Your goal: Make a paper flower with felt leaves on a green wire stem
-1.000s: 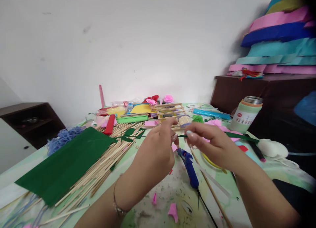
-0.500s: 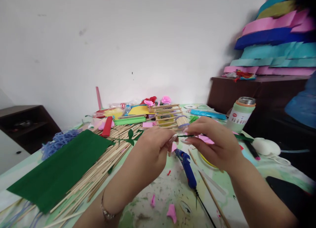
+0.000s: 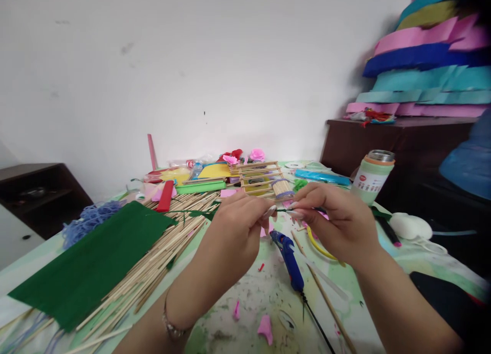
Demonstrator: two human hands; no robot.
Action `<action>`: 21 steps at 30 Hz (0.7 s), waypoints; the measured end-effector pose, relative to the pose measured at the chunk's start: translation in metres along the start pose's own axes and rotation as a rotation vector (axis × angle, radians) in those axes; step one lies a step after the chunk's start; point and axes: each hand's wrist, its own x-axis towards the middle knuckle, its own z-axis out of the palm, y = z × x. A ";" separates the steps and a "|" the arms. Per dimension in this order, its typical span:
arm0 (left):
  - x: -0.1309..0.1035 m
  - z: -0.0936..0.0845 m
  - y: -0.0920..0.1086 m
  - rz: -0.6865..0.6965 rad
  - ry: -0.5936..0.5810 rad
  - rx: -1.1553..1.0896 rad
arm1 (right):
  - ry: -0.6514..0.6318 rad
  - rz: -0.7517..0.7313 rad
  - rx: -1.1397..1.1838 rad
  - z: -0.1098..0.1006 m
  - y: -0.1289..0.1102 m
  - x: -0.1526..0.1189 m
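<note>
Between my two hands runs a thin dark-green stem [image 3: 283, 210]. My left hand [image 3: 242, 225] pinches it between thumb and fingers, and dark-green leaf-like pieces [image 3: 205, 214] stick out on the left side of that hand. A short way to the right, the fingertips of my right hand [image 3: 336, 222] close on the same stem. Both hands are raised over the table. Below them lies a blue glue gun [image 3: 289, 262], its nozzle toward my left fingers and its black cord running toward me.
A dark-green sheet [image 3: 95, 262] and many thin wooden sticks [image 3: 153, 257] cover the left side. Behind stand a stick frame [image 3: 261, 177] and pink paper flowers [image 3: 257, 154]. To the right are a yellow ring-shaped piece [image 3: 320, 247], a green bottle [image 3: 373, 177] and a dark phone-like slab [image 3: 441, 303].
My right hand has shifted a little along the stem, nearer to my left fingers. The leaf-like pieces on the left have turned and sit lower.
</note>
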 end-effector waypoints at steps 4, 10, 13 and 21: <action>0.000 0.001 -0.002 -0.075 -0.038 -0.061 | 0.095 0.189 0.038 -0.003 0.003 -0.002; -0.002 -0.005 -0.005 -0.205 0.041 -0.044 | 0.519 0.369 -0.035 -0.031 0.005 0.001; -0.003 -0.008 -0.005 -0.243 0.083 -0.098 | 0.443 0.452 -0.123 -0.049 0.014 0.000; -0.004 -0.025 0.000 -0.349 0.266 -0.637 | -0.217 0.682 -0.595 -0.043 0.085 -0.057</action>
